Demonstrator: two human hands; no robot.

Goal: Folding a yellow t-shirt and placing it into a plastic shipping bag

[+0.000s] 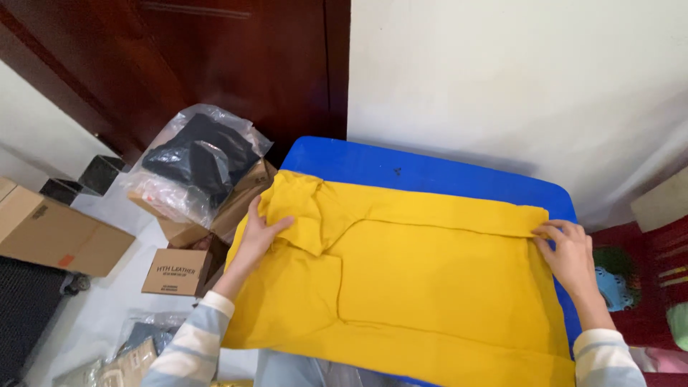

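Yellow knit shirt (430, 279) under left hand (256, 236), right hand (570, 254).

Off to my left sat a clear plastic bag (195, 161) with dark clothing, resting on an open cardboard box (215, 215). Nearer me stood a small brown printed box (175, 272), and far left a bigger plain carton (54, 233) with an orange sticker (67, 260).

— Between the two hands: shirt (423, 279), spread on table (430, 172).
— Left of left hand (258, 233)?
— Bagged clothes (197, 161) on boxes (215, 215); small box (174, 272) just below.
— Beyond right hand (570, 254)?
— Table edge, then wall (516, 79) behind.
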